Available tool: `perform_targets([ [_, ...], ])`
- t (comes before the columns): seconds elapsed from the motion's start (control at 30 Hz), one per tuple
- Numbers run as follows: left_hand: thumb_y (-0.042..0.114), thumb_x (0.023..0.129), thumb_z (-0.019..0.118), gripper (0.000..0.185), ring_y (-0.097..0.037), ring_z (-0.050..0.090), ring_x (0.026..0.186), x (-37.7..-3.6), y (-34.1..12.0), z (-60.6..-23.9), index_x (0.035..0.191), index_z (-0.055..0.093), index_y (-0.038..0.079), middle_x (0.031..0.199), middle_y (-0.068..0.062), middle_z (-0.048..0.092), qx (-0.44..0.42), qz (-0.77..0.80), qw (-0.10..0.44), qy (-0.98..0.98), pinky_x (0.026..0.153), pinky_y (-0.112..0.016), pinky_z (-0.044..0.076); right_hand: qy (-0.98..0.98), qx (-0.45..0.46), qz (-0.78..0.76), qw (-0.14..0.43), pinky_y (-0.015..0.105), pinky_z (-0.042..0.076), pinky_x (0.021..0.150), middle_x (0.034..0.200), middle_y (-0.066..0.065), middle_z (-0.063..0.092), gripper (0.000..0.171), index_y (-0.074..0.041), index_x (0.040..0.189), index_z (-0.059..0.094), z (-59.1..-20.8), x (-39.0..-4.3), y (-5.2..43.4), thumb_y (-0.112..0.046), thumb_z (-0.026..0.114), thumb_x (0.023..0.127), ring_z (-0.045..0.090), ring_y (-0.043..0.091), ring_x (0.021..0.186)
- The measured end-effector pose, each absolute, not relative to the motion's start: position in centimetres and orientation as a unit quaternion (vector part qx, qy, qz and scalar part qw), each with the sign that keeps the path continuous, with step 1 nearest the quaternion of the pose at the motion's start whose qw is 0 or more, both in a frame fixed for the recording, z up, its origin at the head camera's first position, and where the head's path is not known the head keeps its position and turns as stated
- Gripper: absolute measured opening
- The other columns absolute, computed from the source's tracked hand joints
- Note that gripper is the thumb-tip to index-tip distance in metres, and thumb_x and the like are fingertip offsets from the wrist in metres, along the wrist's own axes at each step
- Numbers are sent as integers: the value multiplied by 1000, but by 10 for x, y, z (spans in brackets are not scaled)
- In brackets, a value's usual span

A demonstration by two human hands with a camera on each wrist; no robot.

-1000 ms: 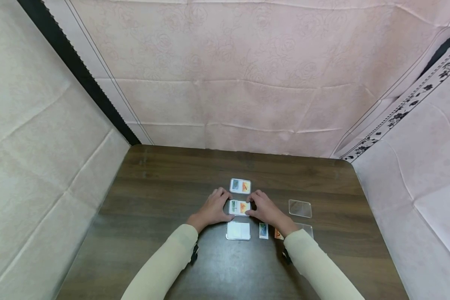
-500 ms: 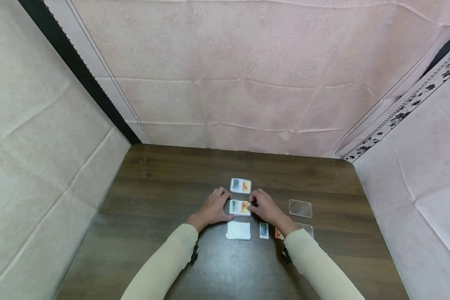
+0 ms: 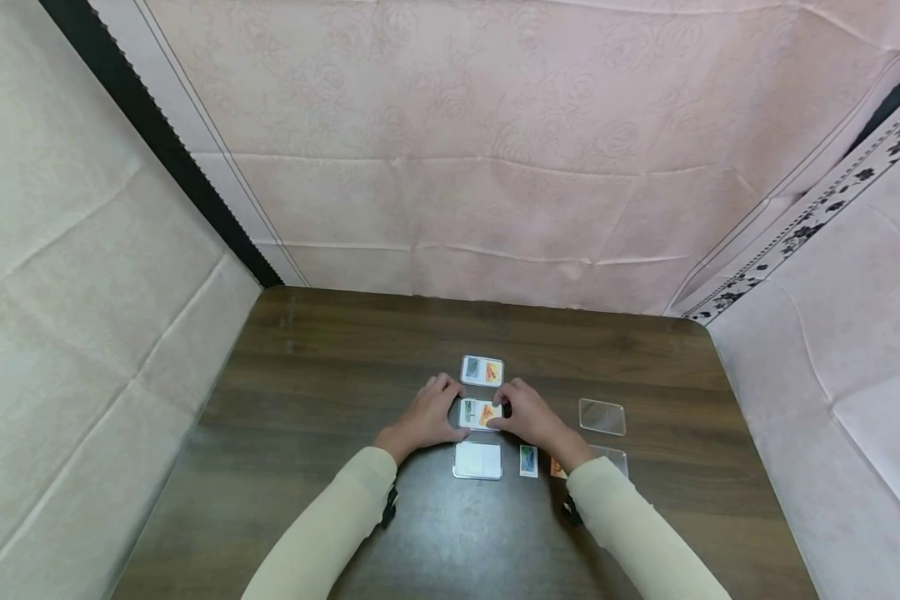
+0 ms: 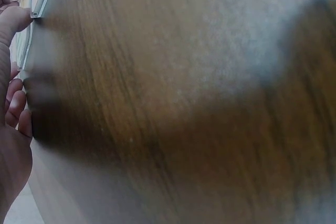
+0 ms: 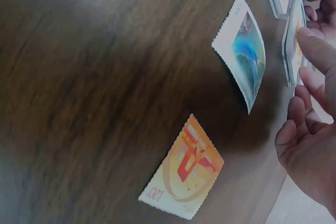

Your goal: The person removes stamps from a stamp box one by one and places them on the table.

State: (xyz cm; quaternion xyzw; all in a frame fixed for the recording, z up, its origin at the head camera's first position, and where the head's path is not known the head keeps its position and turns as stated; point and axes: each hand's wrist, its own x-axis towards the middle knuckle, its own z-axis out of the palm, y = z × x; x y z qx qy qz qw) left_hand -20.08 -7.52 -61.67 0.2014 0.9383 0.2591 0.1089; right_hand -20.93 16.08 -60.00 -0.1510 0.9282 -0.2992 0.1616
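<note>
stamp case (image 3: 480,413) flat on table (image 3: 307,392), pinched between left hand (image 3: 424,417) and right hand (image 3: 531,421), fingertips clamped on its 2 sides

A clear flat case (image 3: 480,413) holding 2 stamps, 1 green and 1 orange, lay flat between both hands, pinched at its side edges.

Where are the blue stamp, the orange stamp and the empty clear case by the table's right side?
blue stamp (image 5: 247,51), right wrist view, its picture.
orange stamp (image 5: 184,169), right wrist view, its middle.
empty clear case (image 3: 602,417), head view, its centre.
</note>
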Motion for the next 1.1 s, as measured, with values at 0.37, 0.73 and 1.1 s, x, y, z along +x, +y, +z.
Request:
perform_targets([
  [0.37, 52, 83, 81, 64, -20, 47, 113, -201, -76, -616, 131, 60, 16, 130, -3, 51, 204, 260, 105, 938, 97, -38, 45, 926, -144, -307, 168, 33, 48, 75, 101, 2, 56, 22, -15, 99, 62, -599, -210, 157, -21, 81, 91, 53, 16, 86],
  [0.73, 52, 83, 81, 64, -19, 47, 114, -201, -76, -613, 133, 59, 17, 131, -3, 50, 198, 262, 118, 937, 97, -39, 45, 892, -161, -381, 182, 31, 49, 76, 91, -3, 63, 4, -16, 101, 66, -594, -212, 169, -18, 70, 100, 57, 14, 83],
  [1.1, 51, 84, 81, 63, -20, 46, 115, -199, -75, -613, 132, 60, 17, 132, -2, 50, 194, 261, 117, 939, 98, -39, 45, 901, -172, -361, 170, 32, 50, 77, 91, -3, 65, 5, -17, 99, 70, -578, -220, 200, -21, 68, 101, 57, 15, 84],
])
